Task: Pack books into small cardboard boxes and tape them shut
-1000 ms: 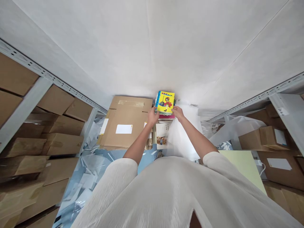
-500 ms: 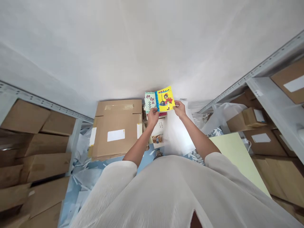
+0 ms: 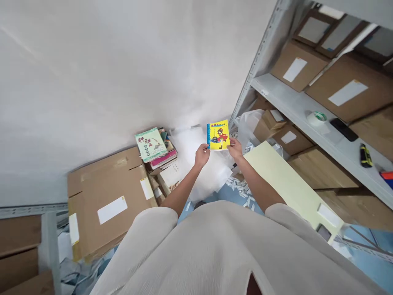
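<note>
Both our left hand (image 3: 202, 155) and right hand (image 3: 236, 148) are pinching a rectangular yellow, blue-edged paper book (image 3: 218, 135); we are handling it best by pressing lightly.

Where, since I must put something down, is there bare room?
The pale table has a bare stretch between the right forearm and shelved boxes; its lower-right end holds a white object. The brown cardboard, left of the stacked books, is bare around its labels. The shelf is crowded around the tape roll.
</note>
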Demonstrator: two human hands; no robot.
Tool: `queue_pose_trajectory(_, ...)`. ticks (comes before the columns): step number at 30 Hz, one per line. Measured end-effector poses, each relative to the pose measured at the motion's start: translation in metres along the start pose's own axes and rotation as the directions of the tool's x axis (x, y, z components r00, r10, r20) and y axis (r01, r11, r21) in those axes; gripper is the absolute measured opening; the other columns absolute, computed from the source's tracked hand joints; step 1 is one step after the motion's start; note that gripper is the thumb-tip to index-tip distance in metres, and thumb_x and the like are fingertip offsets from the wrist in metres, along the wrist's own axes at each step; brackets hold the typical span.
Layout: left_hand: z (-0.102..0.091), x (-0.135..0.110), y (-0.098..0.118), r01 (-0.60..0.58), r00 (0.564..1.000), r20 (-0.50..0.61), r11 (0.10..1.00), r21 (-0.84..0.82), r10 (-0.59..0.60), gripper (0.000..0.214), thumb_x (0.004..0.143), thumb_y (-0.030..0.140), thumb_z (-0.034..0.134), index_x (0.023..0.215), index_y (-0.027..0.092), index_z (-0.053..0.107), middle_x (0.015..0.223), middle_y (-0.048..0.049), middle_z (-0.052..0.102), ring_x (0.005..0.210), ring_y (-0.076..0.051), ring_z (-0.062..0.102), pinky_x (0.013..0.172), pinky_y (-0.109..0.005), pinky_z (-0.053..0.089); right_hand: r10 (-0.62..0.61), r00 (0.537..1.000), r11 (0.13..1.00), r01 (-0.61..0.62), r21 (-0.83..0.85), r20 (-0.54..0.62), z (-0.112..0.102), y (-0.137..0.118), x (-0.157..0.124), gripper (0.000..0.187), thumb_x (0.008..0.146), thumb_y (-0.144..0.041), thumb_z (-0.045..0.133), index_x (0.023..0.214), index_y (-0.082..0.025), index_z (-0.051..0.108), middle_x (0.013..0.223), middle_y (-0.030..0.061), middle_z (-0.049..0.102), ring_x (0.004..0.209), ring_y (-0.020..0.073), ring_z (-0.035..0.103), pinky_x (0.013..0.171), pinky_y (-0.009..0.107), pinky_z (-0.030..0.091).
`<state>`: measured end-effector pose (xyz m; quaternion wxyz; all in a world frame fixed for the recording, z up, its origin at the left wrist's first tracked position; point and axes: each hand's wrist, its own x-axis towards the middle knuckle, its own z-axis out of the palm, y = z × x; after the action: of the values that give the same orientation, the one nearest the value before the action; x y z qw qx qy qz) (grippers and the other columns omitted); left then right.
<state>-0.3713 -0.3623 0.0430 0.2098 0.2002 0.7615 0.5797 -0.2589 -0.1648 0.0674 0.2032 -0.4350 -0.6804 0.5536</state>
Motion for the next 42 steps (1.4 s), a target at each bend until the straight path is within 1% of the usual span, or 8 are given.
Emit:
queue_pose_trajectory(7,0.142,-0.030,0.022,0.033,0.980,0.192,0.998,0.054,-0.043,0.028,0.094,0.009,0.069,0.116,0.023,0.077,0.129,-0.0096,0.085,0.114,-0.027,0.083,0.109,-0.047,0.067,0.118,0.985,0.993,-0.113,0.044,-0.124,-0.149,0.068,-0.021,0.067,0.066,-0.024,0.070,0.133,-0.022,0.073,0.128,0.0109,0.081,0.108,0.0284,0.079,0.099,0.043,0.067)
queue_pose_trajectory(11,0.225,-0.054,0.027,0.030,0.959,0.280,0.997,0.076,-0.050,0.027,0.089,0.006,0.070,0.109,0.023,0.077,0.122,-0.0086,0.086,0.112,-0.026,0.084,0.110,-0.049,0.066,0.202,0.963,0.979,-0.195,0.056,-0.181,-0.225,0.110,-0.038,0.067,0.065,-0.027,0.070,0.132,-0.023,0.074,0.130,0.0110,0.081,0.110,0.0282,0.080,0.098,0.042,0.067)
queue_pose_trajectory(15,0.289,-0.073,0.028,-0.001,0.928,0.369,0.991,0.137,-0.050,0.023,0.087,0.009,0.073,0.104,0.024,0.078,0.117,-0.0079,0.086,0.110,-0.028,0.084,0.109,-0.049,0.066,0.271,0.929,0.962,-0.259,0.082,-0.252,-0.285,0.147,-0.056,0.064,0.064,-0.029,0.071,0.128,-0.024,0.075,0.130,0.0101,0.081,0.110,0.0283,0.080,0.097,0.041,0.067)
queue_pose_trajectory(19,0.334,-0.082,0.029,-0.073,0.868,0.497,0.986,0.150,-0.011,0.019,0.086,0.019,0.079,0.104,0.027,0.079,0.115,-0.0062,0.085,0.112,-0.029,0.083,0.107,-0.047,0.067,0.330,0.888,0.944,-0.310,0.113,-0.321,-0.327,0.178,-0.071,0.061,0.064,-0.027,0.074,0.125,-0.024,0.077,0.128,0.0104,0.082,0.109,0.0297,0.081,0.092,0.041,0.068)
queue_pose_trajectory(25,0.377,-0.089,0.035,-0.065,0.729,0.664,0.949,0.308,-0.166,0.030,0.091,0.021,0.077,0.120,0.025,0.081,0.141,-0.0099,0.082,0.134,-0.029,0.078,0.114,-0.038,0.061,0.421,0.816,0.905,-0.408,0.121,-0.395,-0.358,0.216,-0.086,0.060,0.070,-0.016,0.072,0.129,-0.021,0.077,0.129,0.0115,0.082,0.111,0.0282,0.081,0.081,0.032,0.066)
queue_pose_trajectory(29,0.400,-0.083,0.037,-0.109,0.664,0.720,0.926,0.361,-0.202,0.031,0.094,0.019,0.073,0.123,0.024,0.080,0.144,-0.0091,0.082,0.135,-0.027,0.077,0.118,-0.037,0.058,0.461,0.773,0.881,-0.460,0.115,-0.436,-0.366,0.236,-0.086,0.059,0.070,-0.013,0.072,0.129,-0.022,0.078,0.127,0.0105,0.083,0.105,0.0270,0.081,0.079,0.032,0.065)
queue_pose_trajectory(34,0.420,-0.061,0.029,-0.170,0.591,0.779,0.911,0.375,-0.210,0.029,0.093,0.021,0.073,0.121,0.025,0.080,0.136,-0.0077,0.084,0.130,-0.027,0.078,0.116,-0.039,0.058,0.513,0.719,0.848,-0.511,0.144,-0.470,-0.363,0.254,-0.074,0.059,0.071,-0.014,0.072,0.129,-0.023,0.079,0.128,0.0107,0.084,0.106,0.0277,0.081,0.078,0.032,0.064)
queue_pose_trajectory(42,0.434,-0.041,0.004,-0.153,0.436,0.856,0.915,0.374,-0.277,0.032,0.094,0.020,0.071,0.124,0.022,0.079,0.144,-0.0125,0.082,0.139,-0.028,0.077,0.117,-0.039,0.058,0.669,0.566,0.725,-0.640,0.254,-0.481,-0.351,0.278,-0.078,0.059,0.076,-0.016,0.075,0.135,-0.021,0.075,0.137,0.0149,0.083,0.113,0.0291,0.081,0.083,0.034,0.065)
